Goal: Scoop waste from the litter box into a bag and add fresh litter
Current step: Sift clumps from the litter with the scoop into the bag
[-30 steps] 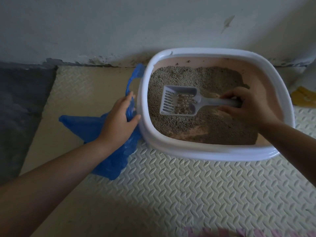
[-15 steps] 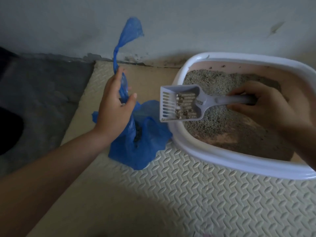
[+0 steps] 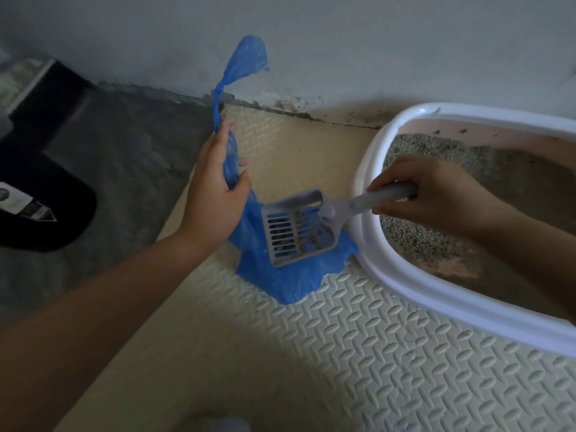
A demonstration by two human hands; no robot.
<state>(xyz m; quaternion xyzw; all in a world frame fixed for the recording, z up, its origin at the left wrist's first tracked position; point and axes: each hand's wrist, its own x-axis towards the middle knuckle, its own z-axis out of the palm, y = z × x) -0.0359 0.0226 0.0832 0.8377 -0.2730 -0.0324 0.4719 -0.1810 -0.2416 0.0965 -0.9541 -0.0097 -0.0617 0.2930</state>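
Scoop (image 3: 296, 235) over bag (image 3: 280, 282); crosses box rim (image 3: 402, 280)

My left hand (image 3: 215, 194) is gripping the bag (image 3: 280, 275), a thin blue plastic film that is crinkling and showing slightly see-through where it is twisting above my fingers. My right hand (image 3: 436, 194) is holding the scoop (image 3: 296, 232), pale moulded plastic that is looking smooth and matt. Just under my right hand, the litter (image 3: 405, 235) is looking grey, grainy and rough. The litter box (image 3: 436, 294) is showing a glossy white plastic rim and a duller, dusty pink inside. Below both hands the cream mat (image 3: 374, 353) is looking matt, embossed with small raised ovals. Beyond my left hand, the grey floor (image 3: 124, 169) is looking rough and patchy.
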